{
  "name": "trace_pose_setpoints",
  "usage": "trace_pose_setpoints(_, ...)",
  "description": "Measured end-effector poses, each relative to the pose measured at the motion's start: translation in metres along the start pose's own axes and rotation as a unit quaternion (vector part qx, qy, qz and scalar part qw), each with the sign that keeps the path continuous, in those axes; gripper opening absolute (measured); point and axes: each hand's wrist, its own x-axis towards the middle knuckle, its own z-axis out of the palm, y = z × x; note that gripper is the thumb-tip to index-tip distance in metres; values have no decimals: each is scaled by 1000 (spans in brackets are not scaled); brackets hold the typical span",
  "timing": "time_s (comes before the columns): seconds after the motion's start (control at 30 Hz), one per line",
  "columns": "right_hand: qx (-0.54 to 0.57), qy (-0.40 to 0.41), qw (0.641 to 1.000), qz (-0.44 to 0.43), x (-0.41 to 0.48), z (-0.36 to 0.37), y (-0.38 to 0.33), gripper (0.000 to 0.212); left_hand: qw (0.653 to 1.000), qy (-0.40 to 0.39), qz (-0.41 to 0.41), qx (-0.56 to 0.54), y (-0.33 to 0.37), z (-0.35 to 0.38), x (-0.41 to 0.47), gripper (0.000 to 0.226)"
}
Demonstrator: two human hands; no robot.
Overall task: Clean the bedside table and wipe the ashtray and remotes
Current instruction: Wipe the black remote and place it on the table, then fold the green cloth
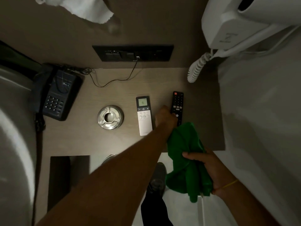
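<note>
A round metal ashtray [110,117] sits mid-table on the wooden bedside table [78,141]. To its right lies a white AC remote [144,115] with a lit display. Further right lies a black TV remote [177,106]. My left hand [165,118] reaches across between the two remotes, its fingers curled at the lower end of the black remote; whether it grips the remote is hidden. My right hand [210,168] hangs over the table's front edge, bunching a green cloth [187,160].
A dark desk phone [60,93] stands at the table's left rear, with a thin cable [114,79] running to a black socket panel [132,53] on the wall. A white wall hair dryer [236,26] and its coiled cord [197,67] hang at the right.
</note>
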Motion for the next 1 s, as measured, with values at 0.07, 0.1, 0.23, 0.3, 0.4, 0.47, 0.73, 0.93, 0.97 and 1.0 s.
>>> trace_pose_setpoints(0.07,1,-4,1000,-3,0,3,0,28,1000,-3,1,-4,-3,-12,-2,29)
trace_pose_setpoints(0.1,6,-4,1000,-6,0,4,0,30,1000,-10,-2,-10,-3,-18,-3,27)
trace_pose_setpoints(0.23,41,-9,999,-9,5,18,-2,42,984,-6,-80,-160,-11,-53,-21,30)
trace_pose_setpoints(0.3,68,-18,997,-12,8,33,0,46,946,-63,-133,-288,-19,-71,-56,42)
trace_pose_setpoints(0.4,68,-13,997,-44,15,68,11,55,885,-159,-169,-404,-46,-89,-112,53)
trace_pose_setpoints(0.47,62,3,996,-65,18,94,19,56,886,-132,-148,-420,-70,-97,-136,49)
trace_pose_setpoints(0.73,-62,-52,992,-100,23,207,49,47,916,-48,-46,-395,-107,-172,-176,51)
trace_pose_setpoints(0.93,-149,-150,974,-85,22,299,54,48,902,12,-88,-422,-124,-311,-172,28)
trace_pose_setpoints(0.97,-166,-185,966,-75,18,316,54,48,896,0,-95,-435,-130,-338,-167,32)
trace_pose_setpoints(1.0,-183,-224,955,-67,13,334,54,49,891,-18,-95,-444,-136,-365,-164,41)
